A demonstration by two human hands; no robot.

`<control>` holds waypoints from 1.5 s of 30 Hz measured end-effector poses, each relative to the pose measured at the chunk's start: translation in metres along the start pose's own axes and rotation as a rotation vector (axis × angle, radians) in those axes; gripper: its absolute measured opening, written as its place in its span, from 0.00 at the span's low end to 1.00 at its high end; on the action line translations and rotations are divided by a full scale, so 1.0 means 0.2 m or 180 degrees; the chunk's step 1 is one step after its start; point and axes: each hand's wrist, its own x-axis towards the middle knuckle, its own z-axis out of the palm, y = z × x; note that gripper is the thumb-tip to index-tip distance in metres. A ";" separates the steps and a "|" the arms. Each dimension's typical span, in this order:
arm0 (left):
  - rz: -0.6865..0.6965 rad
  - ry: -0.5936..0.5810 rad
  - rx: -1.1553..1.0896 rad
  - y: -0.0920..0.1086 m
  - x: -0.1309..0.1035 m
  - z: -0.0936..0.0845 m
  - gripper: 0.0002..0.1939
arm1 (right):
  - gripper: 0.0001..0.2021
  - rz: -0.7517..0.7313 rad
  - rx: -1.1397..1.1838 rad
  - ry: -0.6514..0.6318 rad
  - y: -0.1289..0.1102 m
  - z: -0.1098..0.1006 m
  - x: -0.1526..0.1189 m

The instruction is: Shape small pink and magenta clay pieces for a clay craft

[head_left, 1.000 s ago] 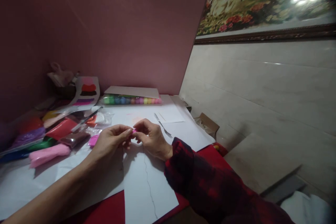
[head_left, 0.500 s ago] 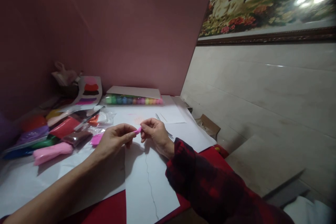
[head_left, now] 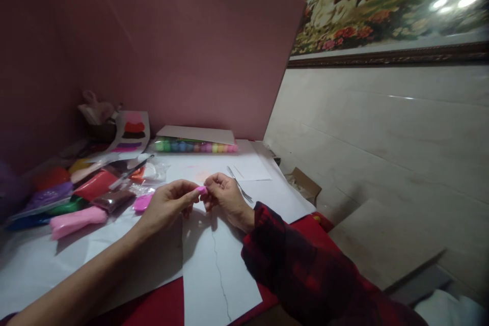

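A small lump of bright pink modelling clay (head_left: 202,190) is pinched between my two hands, above the white paper. My left hand (head_left: 168,202) grips its left end with thumb and fingertips. On the clay's right end, the thumb and finger of my right hand (head_left: 225,197) are closed. Under the hands lies a paper sheet (head_left: 217,275) with a wavy dark line drawn down it. A larger magenta clay piece (head_left: 142,203) rests just left of my left hand. Close behind my right hand is a thin metal tool (head_left: 240,184), possibly a fork.
Several coloured clay packets (head_left: 95,186) are heaped at the left. A bag of coloured clay pots or balls (head_left: 194,146) stands at the back, near a paper with colour swatches (head_left: 132,132). A cardboard box (head_left: 303,183) sits beyond the table's right edge.
The pink clay looks shorter and more bunched up than before, and my fingertips have drawn slightly closer round it. Both hands stay in nearly the same place.
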 end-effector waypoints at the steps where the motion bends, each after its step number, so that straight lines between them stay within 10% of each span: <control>1: -0.0014 0.0047 -0.0044 0.00 0.00 0.00 0.17 | 0.23 -0.0040 -0.0015 -0.0011 0.00 0.00 0.00; 18: -0.0146 -0.0098 -0.0522 -0.07 0.03 -0.03 0.15 | 0.07 -0.0949 -0.1293 0.0036 0.00 0.02 -0.05; 30: -0.0039 0.0130 -0.0304 -0.04 0.02 -0.02 0.16 | 0.13 -0.0384 -0.0164 0.0125 -0.01 0.01 -0.01; 39: 0.0355 -0.0463 -0.0077 -0.07 0.01 -0.01 0.22 | 0.20 0.0209 0.0216 -0.0023 -0.01 0.00 -0.01; 45: 0.0571 -0.0181 0.0162 -0.07 0.00 0.01 0.11 | 0.18 0.0291 0.0383 -0.0069 0.00 0.00 -0.01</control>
